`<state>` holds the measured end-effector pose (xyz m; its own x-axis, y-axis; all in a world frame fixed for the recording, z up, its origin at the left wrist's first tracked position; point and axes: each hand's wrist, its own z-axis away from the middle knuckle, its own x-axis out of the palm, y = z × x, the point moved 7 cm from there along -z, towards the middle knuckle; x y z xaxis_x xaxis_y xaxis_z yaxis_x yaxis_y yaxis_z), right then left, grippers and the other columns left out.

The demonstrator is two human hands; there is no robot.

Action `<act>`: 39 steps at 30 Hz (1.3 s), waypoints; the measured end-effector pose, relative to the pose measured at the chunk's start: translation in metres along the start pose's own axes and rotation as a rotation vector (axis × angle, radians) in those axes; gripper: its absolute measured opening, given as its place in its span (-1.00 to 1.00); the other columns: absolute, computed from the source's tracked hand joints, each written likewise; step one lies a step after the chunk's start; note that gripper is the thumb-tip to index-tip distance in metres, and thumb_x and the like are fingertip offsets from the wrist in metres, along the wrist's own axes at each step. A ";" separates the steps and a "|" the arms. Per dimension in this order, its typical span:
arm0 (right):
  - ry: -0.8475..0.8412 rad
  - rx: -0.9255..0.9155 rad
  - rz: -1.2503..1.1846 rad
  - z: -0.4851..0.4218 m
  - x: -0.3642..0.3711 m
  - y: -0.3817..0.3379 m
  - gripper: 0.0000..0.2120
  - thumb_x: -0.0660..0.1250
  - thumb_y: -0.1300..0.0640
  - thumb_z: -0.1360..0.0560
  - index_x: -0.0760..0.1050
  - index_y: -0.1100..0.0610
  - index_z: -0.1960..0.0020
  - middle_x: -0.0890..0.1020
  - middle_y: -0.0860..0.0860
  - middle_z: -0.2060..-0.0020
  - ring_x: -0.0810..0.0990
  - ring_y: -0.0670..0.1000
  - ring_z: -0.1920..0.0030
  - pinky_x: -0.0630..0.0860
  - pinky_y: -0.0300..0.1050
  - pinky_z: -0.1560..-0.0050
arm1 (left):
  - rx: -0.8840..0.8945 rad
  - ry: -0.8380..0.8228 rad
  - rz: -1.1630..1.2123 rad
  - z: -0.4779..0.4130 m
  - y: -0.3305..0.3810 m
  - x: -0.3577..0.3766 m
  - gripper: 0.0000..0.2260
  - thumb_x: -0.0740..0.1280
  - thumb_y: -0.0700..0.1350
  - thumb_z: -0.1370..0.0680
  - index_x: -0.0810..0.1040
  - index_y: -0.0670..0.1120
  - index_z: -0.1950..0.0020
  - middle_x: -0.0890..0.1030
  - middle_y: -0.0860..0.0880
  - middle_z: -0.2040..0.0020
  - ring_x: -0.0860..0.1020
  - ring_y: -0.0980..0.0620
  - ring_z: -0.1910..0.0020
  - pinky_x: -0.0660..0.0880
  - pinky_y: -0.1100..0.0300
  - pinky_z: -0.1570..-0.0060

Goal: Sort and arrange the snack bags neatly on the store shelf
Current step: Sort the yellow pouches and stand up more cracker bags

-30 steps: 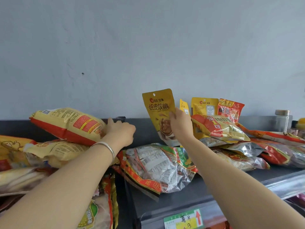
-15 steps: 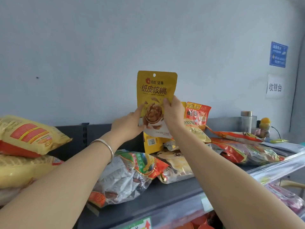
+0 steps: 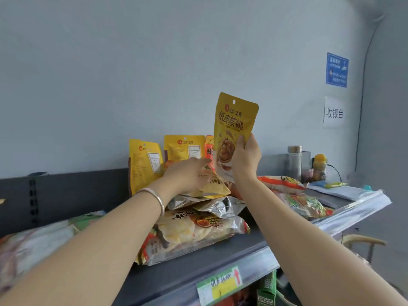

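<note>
Head view: the right hand (image 3: 245,161) holds the yellow walnut pouch (image 3: 235,120) upright in the air above the shelf (image 3: 223,255). Its fingers (image 3: 241,141) are clamped on the pouch's lower right edge, and the printed face is toward the camera. The left hand (image 3: 187,174), with a bracelet (image 3: 154,196) on the wrist, reaches over the heap in the middle. Its fingers are straight and loosely apart, lying on a slumped yellow chip bag (image 3: 217,186) just left of the held pouch. Far back against the rear panel stand two matching yellow pouches (image 3: 145,164) showing white label panels. A red pouch (image 3: 209,149) stands just right of them, partly hidden. Nearer, a silver bag (image 3: 214,205) and a big clear bag of crackers (image 3: 196,233) lie piled flat.

The step in hand looks like standing the walnut pouch in the far row with its twins. To do it well, the left hand should press the chip bag down and nearward so a gap opens by the rear panel. Then the pouch goes down base first, upright, close beside the others. Release only once the base sits flat on the shelf; set on the loose heap it would likely tip forward
</note>
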<state>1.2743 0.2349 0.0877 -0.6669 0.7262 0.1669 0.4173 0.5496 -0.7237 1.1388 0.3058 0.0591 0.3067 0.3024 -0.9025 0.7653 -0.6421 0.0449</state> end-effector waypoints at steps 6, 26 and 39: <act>-0.117 0.099 0.160 -0.012 0.005 0.060 -0.63 -0.02 0.26 -0.65 0.41 0.15 -0.37 0.57 0.07 -0.11 0.53 0.05 -0.09 0.43 -0.13 -0.03 | 0.030 -0.061 -0.232 -0.022 0.011 0.031 -0.41 0.23 0.26 -0.49 0.24 0.12 -0.47 0.26 0.01 -0.49 0.26 -0.08 -0.44 0.24 -0.14 -0.36; -0.581 -0.208 0.660 0.024 0.093 0.061 -0.56 0.18 0.07 -0.59 0.29 0.14 -0.44 0.32 0.17 -0.40 0.32 0.24 -0.37 0.33 0.14 -0.32 | -0.123 0.167 0.188 0.003 -0.048 0.005 -0.74 0.24 -0.06 -0.59 0.53 0.02 -0.27 0.50 0.01 -0.26 0.48 -0.03 -0.20 0.46 -0.01 -0.16; -1.152 -0.437 0.694 0.177 0.199 -0.010 -0.61 0.16 0.04 -0.61 0.39 0.10 -0.40 0.46 0.14 -0.30 0.48 0.18 -0.26 0.46 0.05 -0.19 | -0.366 -0.142 0.046 0.155 -0.172 -0.035 -0.76 0.26 -0.03 -0.57 0.57 0.01 -0.22 0.57 0.05 -0.21 0.50 0.05 -0.19 0.41 0.15 -0.18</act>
<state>1.0285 0.3012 0.0097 -0.2848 0.2754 -0.9182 0.8769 0.4617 -0.1335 0.9088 0.2968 0.0163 0.2841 0.1624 -0.9449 0.9115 -0.3516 0.2136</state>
